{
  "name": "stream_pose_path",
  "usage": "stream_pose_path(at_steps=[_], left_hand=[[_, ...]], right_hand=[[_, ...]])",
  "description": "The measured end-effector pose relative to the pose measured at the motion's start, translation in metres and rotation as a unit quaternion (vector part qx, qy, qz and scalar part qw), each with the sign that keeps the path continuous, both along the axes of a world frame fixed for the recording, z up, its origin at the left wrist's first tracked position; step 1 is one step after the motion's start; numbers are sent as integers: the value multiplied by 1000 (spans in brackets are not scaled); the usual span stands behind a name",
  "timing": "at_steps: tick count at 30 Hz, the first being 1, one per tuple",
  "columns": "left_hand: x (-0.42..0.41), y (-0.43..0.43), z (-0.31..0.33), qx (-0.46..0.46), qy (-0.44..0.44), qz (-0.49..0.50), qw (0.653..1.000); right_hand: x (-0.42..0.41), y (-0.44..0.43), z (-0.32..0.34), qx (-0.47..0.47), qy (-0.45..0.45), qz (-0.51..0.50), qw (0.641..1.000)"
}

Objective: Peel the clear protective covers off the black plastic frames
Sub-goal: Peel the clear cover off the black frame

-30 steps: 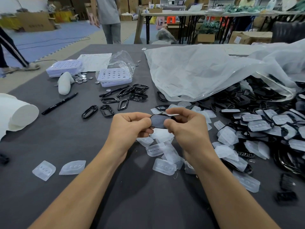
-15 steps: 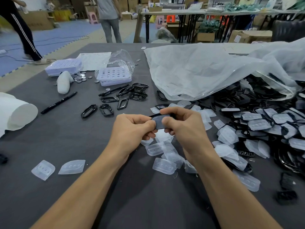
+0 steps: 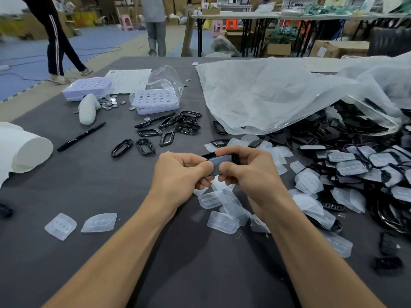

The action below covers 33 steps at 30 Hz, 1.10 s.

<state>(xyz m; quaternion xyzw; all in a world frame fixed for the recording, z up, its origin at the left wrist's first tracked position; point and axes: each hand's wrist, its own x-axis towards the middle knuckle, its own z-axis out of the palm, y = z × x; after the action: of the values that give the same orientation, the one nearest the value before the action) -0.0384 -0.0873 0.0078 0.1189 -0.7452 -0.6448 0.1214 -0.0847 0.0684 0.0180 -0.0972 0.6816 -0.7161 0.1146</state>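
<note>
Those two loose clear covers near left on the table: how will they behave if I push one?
Probably very light: each clear cover looks thin and translucent. Likely semi-stiff, since its moulded dimples keep their shape. Lying flat on the grey table, it would probably slide, not roll.

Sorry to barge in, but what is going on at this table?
A person pinches one black plastic frame, its clear cover on, between left hand and right hand above the grey table. Stripped black frames lie behind to the left, peeled clear covers under the hands, and a heap of covered frames spills from a clear plastic bag at right.
</note>
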Motion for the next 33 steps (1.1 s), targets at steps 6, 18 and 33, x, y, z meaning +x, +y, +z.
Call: stream_pose_path(at_steps=[6,18,33], left_hand=[[0,0,-1,-27,15,12,999],[-3,1,-5,-60,1,20,998],[-1,-4,3,120,-46,-63,990]], right_hand=[[1,-5,-2,8,13,-19,1000],[-2,-5,-5,35,18,20,999],[-5,3,-1,59,35,1,998]])
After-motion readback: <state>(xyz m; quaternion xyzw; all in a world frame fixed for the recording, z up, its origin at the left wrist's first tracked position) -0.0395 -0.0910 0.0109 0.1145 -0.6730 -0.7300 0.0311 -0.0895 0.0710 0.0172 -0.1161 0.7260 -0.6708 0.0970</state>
